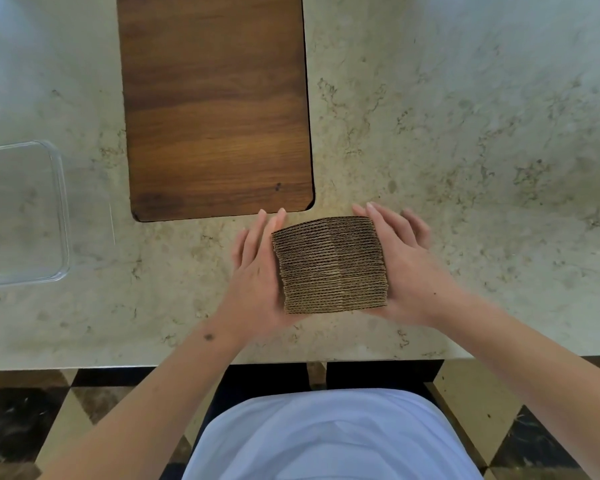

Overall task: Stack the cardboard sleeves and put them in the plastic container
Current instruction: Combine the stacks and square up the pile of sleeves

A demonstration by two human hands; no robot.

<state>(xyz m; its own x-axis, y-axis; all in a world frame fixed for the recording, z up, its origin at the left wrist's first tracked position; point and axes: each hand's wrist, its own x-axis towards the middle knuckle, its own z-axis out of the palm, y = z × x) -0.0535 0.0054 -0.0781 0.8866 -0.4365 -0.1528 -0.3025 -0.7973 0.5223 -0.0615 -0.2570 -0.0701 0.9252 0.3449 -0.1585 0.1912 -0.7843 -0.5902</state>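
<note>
Squarely between the two hands sits the stack of cardboard sleeves [331, 265], its corrugated edges facing up at the camera. The left hand [257, 268] lies flat against the stack's left side, fingers straight and extended past its far edge. The right hand [400, 268] presses the stack's right side the same way, fingers loosely spread; together the palms clamp the sleeves between them. Whether the stack rests on the counter [465, 133] or is lifted just off it cannot be told. Just beyond the stack lies a dark wooden board [215, 105], its near corner close to the left fingertips. Well to the left of the stack stands the clear plastic container [61, 188], cut off by the picture's edge. Nearer than the stack, past the counter's edge, a checkered floor [11, 420] shows.
</note>
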